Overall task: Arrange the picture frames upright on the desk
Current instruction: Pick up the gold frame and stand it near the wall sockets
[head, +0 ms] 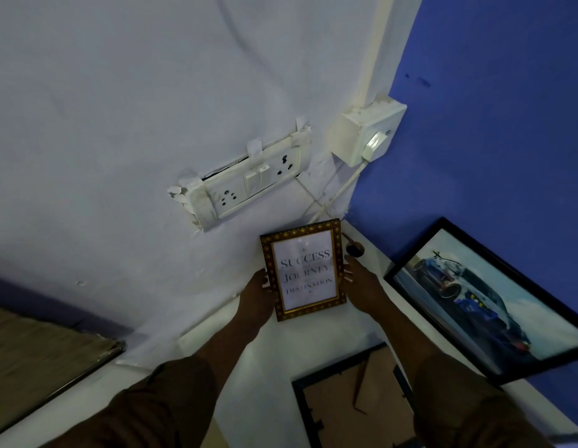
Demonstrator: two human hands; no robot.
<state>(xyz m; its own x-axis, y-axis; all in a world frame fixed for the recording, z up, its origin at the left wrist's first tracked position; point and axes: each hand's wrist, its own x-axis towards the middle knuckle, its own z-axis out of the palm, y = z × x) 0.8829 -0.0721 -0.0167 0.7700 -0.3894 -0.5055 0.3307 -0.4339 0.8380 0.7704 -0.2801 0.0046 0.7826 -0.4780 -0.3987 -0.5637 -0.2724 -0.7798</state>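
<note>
Gripping the gold frame [303,270] by its 2 side edges, the left hand [258,294] and right hand [362,279] are standing it in the desk [265,383] corner; its base needs seating flat before release.

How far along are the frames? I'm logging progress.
Done: the car picture stands leaning on the blue wall. In hand: both hands, left and right, hold the gold frame upright in the corner. Left: the black frame lies face down.
</note>
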